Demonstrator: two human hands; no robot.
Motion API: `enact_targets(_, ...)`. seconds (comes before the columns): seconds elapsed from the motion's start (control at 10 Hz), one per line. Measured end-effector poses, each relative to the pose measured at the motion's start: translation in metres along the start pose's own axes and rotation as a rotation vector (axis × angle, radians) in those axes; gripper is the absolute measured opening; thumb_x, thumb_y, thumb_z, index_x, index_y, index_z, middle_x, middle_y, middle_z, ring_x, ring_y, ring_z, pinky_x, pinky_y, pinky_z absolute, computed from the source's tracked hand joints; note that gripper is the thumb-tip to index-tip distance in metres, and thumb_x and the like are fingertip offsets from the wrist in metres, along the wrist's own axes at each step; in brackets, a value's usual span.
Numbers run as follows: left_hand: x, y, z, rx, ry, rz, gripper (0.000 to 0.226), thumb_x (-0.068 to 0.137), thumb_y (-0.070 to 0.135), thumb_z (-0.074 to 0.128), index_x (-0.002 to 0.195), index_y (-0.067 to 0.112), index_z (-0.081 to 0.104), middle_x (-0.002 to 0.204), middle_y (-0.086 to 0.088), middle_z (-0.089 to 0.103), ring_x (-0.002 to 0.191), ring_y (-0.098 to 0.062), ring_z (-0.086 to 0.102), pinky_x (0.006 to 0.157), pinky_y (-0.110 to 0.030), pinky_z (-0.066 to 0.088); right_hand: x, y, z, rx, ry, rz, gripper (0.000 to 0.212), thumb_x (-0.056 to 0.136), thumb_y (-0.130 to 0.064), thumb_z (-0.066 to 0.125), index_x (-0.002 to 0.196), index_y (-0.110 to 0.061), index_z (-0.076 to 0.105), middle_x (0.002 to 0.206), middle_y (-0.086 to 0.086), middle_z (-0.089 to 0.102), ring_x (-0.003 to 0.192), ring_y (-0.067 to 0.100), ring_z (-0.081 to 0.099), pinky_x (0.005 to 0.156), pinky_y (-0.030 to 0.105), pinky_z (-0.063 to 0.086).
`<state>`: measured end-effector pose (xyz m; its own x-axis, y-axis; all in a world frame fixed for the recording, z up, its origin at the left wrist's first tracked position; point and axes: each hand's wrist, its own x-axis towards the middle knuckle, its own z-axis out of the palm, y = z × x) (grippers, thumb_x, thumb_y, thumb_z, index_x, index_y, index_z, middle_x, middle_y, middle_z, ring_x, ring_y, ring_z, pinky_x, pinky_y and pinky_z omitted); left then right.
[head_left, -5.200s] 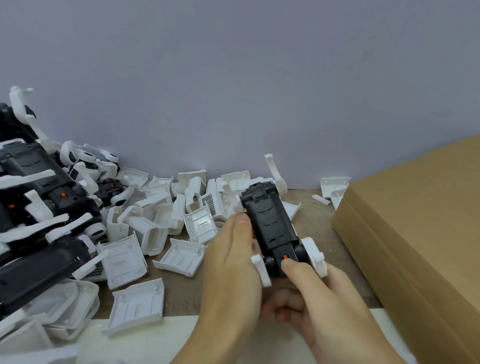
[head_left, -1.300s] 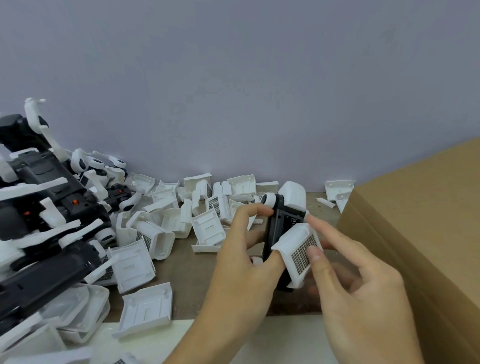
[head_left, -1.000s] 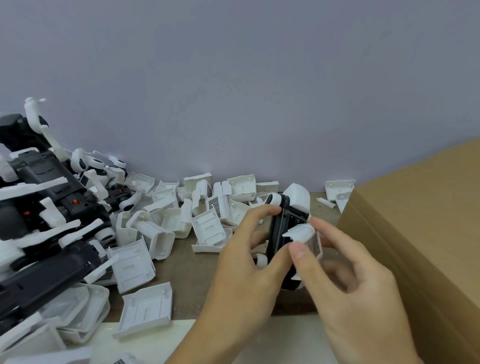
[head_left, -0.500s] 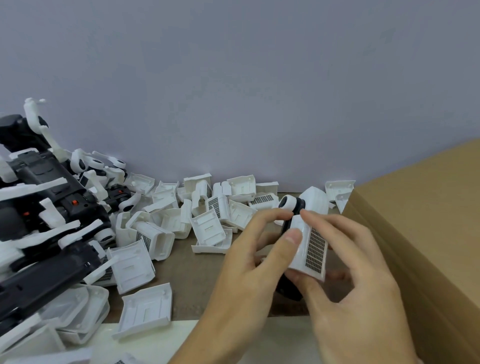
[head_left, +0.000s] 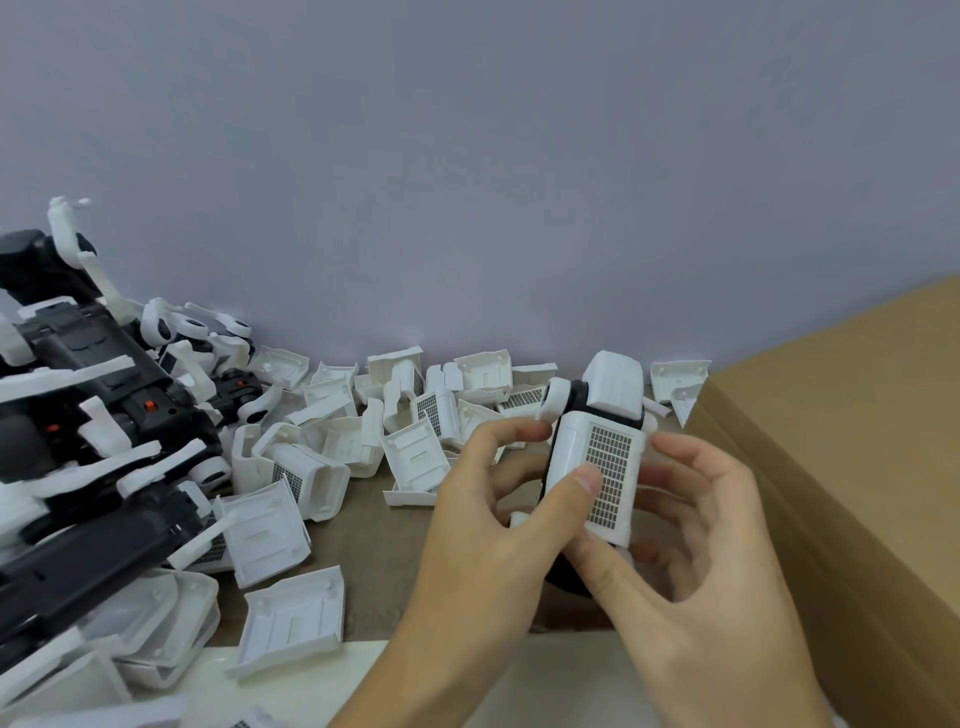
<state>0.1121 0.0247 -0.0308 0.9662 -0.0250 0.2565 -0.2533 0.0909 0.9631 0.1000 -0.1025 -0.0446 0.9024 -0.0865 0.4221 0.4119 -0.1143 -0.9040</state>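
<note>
A black toy body (head_left: 574, 400) with white wheels stands upright between my hands, a white cap (head_left: 615, 384) on its top. A white cover with a grey grid sticker (head_left: 597, 478) lies against its front. My left hand (head_left: 493, 530) grips the assembly from the left, thumb pressing on the grid cover, index finger curled near the upper wheel. My right hand (head_left: 691, 566) holds it from the right and below, its thumb under the cover and its fingers curled behind.
Several loose white covers (head_left: 415, 452) lie scattered on the brown table (head_left: 374, 545) to the left. A heap of black bodies with white parts (head_left: 78, 441) fills the far left. A cardboard box (head_left: 841, 467) stands at the right. A grey wall closes the back.
Five seconds ago the black body lay bare, underside up. Since then it was turned upright and the grid cover was brought onto its front; my left thumb now presses on it.
</note>
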Motion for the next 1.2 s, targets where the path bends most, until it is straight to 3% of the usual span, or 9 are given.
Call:
enact_targets(0.1,0.001,-0.001,-0.001,-0.047,0.002,0.009,0.052,0.070,0.037,0.078,0.116,0.018,0.062,0.104,-0.004,0.078,0.093,-0.025,0.075,0.082,-0.039,0.059,0.002,0.003,-0.006,0.133,-0.065,0.078,0.037,0.075,-0.014,0.076,0.107,-0.029,0.063,0.096,-0.024,0.072,0.091,-0.014,0.064,0.072,0.003,0.047)
enact_targets(0.2,0.000,-0.002,-0.003,-0.064,-0.031,0.038,0.054,0.070,0.040,0.074,0.119,0.019,0.065,0.109,-0.003,0.077,0.102,-0.021,0.073,0.085,-0.031,0.058,0.003,0.003,-0.006,0.243,-0.052,0.208,0.055,0.061,-0.048,0.063,0.109,-0.022,0.070,0.098,-0.014,0.077,0.098,0.005,0.070,0.092,0.026,0.053)
enact_targets(0.3,0.001,-0.002,-0.004,-0.067,-0.069,0.059,0.045,0.079,0.028,0.073,0.122,0.014,0.067,0.113,-0.003,0.076,0.108,-0.018,0.071,0.085,-0.020,0.055,0.003,0.001,-0.004,0.267,-0.052,0.260,0.048,0.064,-0.052,0.061,0.102,-0.027,0.078,0.098,-0.004,0.078,0.099,0.017,0.072,0.093,0.042,0.054)
enact_targets(0.4,0.001,0.000,-0.002,-0.081,-0.067,0.083,0.044,0.078,0.036,0.073,0.117,0.016,0.070,0.113,-0.005,0.075,0.109,-0.022,0.070,0.085,-0.023,0.055,0.002,-0.003,-0.004,0.182,-0.033,0.155,0.020,0.088,-0.027,0.061,0.089,-0.035,0.079,0.088,-0.013,0.078,0.083,0.000,0.072,0.070,0.009,0.052)
enact_targets(0.5,0.000,0.004,0.001,-0.039,-0.060,0.101,0.033,0.081,0.042,0.069,0.108,0.024,0.075,0.105,-0.005,0.077,0.102,-0.023,0.072,0.082,-0.024,0.056,0.002,-0.004,-0.005,0.093,-0.022,0.129,0.031,0.091,-0.010,0.061,0.095,-0.039,0.074,0.089,-0.017,0.076,0.083,-0.004,0.070,0.065,0.003,0.047)
enact_targets(0.6,-0.001,0.006,0.001,0.005,-0.052,0.108,0.022,0.087,0.036,0.068,0.105,0.027,0.076,0.099,-0.003,0.078,0.094,-0.019,0.073,0.076,-0.021,0.056,0.001,-0.006,-0.004,0.111,-0.013,0.131,0.016,0.090,-0.025,0.066,0.097,-0.037,0.073,0.091,-0.016,0.076,0.088,0.002,0.071,0.069,0.008,0.050)
enact_targets(0.8,-0.001,0.003,0.000,0.070,-0.058,0.093,0.025,0.078,0.036,0.073,0.102,0.031,0.077,0.101,-0.008,0.075,0.097,-0.025,0.071,0.079,-0.030,0.059,0.002,-0.015,-0.005,0.262,-0.052,0.207,0.028,0.076,-0.056,0.076,0.096,-0.037,0.078,0.090,-0.003,0.079,0.087,0.013,0.075,0.073,0.028,0.057)
enact_targets(1.0,-0.002,0.005,0.000,0.056,-0.061,0.082,0.017,0.079,0.029,0.069,0.094,0.028,0.078,0.093,-0.007,0.076,0.086,-0.020,0.074,0.070,-0.023,0.057,0.005,-0.020,-0.006,0.291,0.013,0.182,0.035,0.056,-0.051,0.064,0.085,-0.041,0.080,0.081,-0.004,0.078,0.078,0.009,0.075,0.063,0.012,0.053)
enact_targets(1.2,-0.003,0.006,0.002,0.059,-0.038,0.024,0.018,0.076,0.032,0.068,0.092,0.028,0.075,0.092,-0.004,0.075,0.089,-0.031,0.073,0.080,-0.054,0.061,0.006,-0.022,-0.006,0.270,0.034,0.188,0.035,0.052,-0.050,0.065,0.082,-0.041,0.080,0.077,-0.004,0.078,0.072,0.007,0.075,0.059,0.011,0.052)
